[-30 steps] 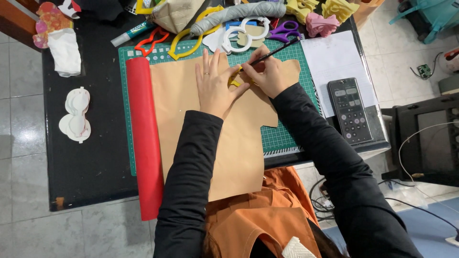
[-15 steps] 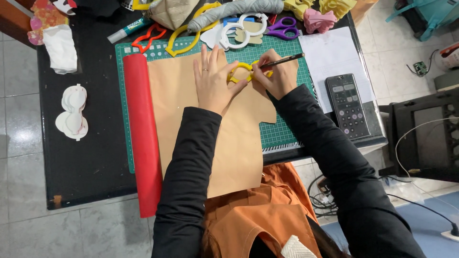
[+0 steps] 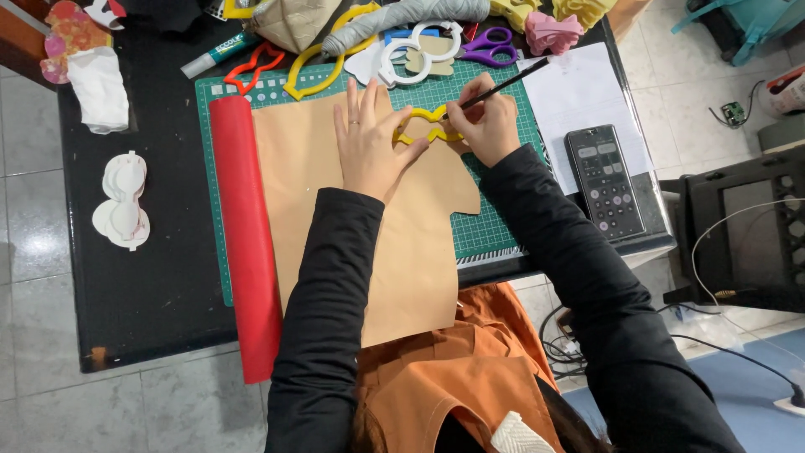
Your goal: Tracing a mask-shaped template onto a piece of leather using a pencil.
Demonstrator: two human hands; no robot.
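From the head camera, the left hand (image 3: 369,147) lay flat with its fingers (image 3: 356,105) spread, palm down on the tan sheet (image 3: 369,252), the thumb pressed against the near edge of the yellow template (image 3: 428,123). It gripped nothing; it only pinned. The right hand (image 3: 486,126) was closed in a writing grip on the black pencil (image 3: 503,86), whose tip met the template's far edge.

The template sat on the tan sheet's far right corner, between the two hands, over the green cutting mat (image 3: 495,226). It was a thin open outline, likely light, a little bendy and quick to slide, so flat pressure on its rim suited it better than a pinch. Its long axis ran left to right across the mat. The pencil slanted from the template up and away to the right, tip toward the person.

The tan sheet looked thin and floppy: it hung off the bench (image 3: 142,302) edge toward the person's lap, long axis running from the mat's far side to the near one. The red roll (image 3: 243,235) lay just left of the mat's sheet, parallel to it, also overhanging the bench. Right of the mat were white paper (image 3: 587,92) and a dark calculator (image 3: 604,180); beyond the mat's far edge, purple scissors (image 3: 490,46).
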